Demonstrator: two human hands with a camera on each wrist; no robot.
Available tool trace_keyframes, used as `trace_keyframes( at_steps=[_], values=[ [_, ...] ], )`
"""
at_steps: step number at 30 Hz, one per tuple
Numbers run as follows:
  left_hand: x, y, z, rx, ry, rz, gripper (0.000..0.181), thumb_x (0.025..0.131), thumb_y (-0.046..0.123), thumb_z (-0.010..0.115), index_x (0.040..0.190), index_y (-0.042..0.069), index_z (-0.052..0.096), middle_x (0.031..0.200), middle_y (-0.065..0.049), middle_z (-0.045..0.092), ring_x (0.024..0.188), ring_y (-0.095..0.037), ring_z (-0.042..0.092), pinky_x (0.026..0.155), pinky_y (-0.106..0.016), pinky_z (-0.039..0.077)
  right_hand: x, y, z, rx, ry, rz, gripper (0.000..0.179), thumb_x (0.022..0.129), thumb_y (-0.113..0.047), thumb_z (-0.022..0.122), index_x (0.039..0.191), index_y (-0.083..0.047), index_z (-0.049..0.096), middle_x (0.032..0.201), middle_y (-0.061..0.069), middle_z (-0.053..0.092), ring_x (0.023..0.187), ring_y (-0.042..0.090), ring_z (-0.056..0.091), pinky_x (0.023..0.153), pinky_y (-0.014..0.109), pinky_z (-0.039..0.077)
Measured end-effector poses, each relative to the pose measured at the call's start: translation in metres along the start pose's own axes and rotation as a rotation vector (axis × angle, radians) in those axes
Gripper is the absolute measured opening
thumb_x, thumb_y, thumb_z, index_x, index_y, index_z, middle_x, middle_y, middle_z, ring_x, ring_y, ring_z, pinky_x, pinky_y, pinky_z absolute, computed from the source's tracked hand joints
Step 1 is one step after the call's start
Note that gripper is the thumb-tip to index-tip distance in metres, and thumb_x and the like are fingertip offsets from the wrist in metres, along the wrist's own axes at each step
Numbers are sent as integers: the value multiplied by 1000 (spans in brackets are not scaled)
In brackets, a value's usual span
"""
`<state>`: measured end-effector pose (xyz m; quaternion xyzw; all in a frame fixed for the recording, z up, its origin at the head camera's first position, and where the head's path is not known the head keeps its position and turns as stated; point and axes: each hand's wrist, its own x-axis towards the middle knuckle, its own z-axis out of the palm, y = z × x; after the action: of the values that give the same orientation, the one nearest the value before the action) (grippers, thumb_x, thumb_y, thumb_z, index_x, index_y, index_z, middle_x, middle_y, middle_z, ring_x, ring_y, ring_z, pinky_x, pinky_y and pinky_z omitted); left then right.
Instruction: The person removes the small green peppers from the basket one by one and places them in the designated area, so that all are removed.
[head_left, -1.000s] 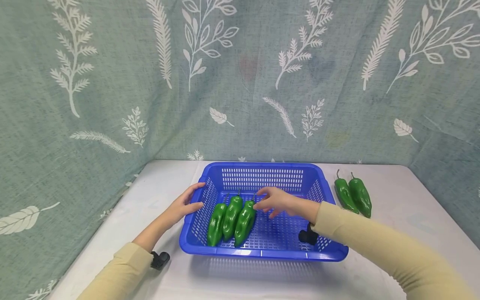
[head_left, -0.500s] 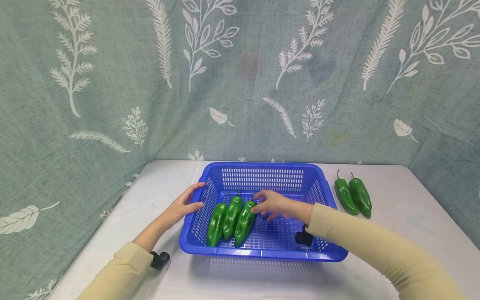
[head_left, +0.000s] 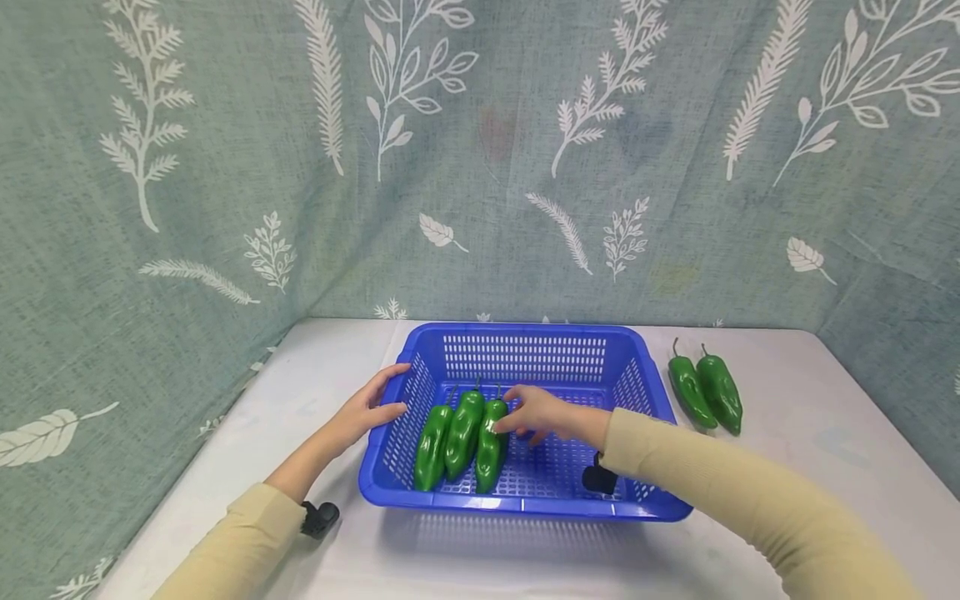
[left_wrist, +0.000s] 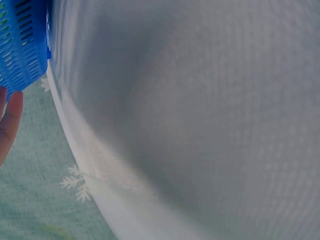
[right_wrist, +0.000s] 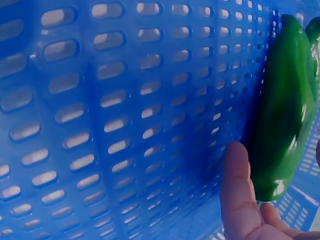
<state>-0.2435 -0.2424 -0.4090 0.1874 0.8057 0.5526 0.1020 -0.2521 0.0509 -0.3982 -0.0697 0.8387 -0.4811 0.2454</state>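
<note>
A blue plastic basket [head_left: 525,505] stands on the white-covered table. Three glossy green peppers lie side by side in its left half: a left pepper [head_left: 431,454], a middle pepper [head_left: 464,433] and a right pepper [head_left: 489,462]. My right hand [head_left: 543,412] reaches into the basket, its thumb and fingers touching the right pepper from the side. In the right wrist view a finger [right_wrist: 237,185] lies against the same green pepper [right_wrist: 285,115]. My left hand [head_left: 367,408] rests with extended fingers on the basket's left side; its fingertips also touch the basket [left_wrist: 22,45] in the left wrist view.
Outside the basket, two more green peppers lie to its right on the table: one pepper [head_left: 692,392] beside a wider pepper [head_left: 720,393]. A green cloth [head_left: 480,167] with white leaf prints hangs behind the table [head_left: 810,450].
My right hand has moved left and slightly down against the right pepper. That pepper has turned, its stem end swinging left so it lies straighter. The left hand has stayed in place.
</note>
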Motion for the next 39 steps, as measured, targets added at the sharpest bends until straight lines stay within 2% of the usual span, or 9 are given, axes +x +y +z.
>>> trace_keyframes(
  at_steps=[9, 18, 25, 39],
  values=[
    [0, 1, 0, 7, 1, -13, 61, 90, 17, 52, 143, 12, 23, 145, -26, 22, 125, -42, 34, 95, -47, 39, 5, 3, 7, -7, -4, 0, 70, 75, -16, 74, 132, 2, 37, 115, 21, 53, 83, 27, 60, 63, 36, 53],
    [1, 0, 0, 5, -4, -4, 61, 90, 17, 52, 143, 12, 22, 145, -24, 23, 126, -39, 34, 95, -40, 39, 5, 4, 11, -25, 6, -45, 73, 77, -23, 72, 134, 2, 35, 109, 17, 56, 78, 22, 58, 61, 35, 53],
    [1, 0, 0, -14, -8, 18, 61, 90, 15, 52, 143, 10, 22, 144, -26, 23, 125, -41, 33, 94, -44, 39, 5, 5, 13, 42, -11, -60, 71, 79, -22, 71, 134, 3, 34, 110, 18, 56, 78, 23, 58, 61, 36, 52],
    [-1, 2, 1, 6, 4, -24, 62, 90, 20, 53, 144, 16, 23, 146, -24, 22, 127, -42, 34, 96, -51, 38, 3, 5, 13, 119, -36, -38, 65, 75, -12, 68, 130, 6, 36, 103, 15, 54, 80, 23, 55, 61, 35, 53]
  ],
)
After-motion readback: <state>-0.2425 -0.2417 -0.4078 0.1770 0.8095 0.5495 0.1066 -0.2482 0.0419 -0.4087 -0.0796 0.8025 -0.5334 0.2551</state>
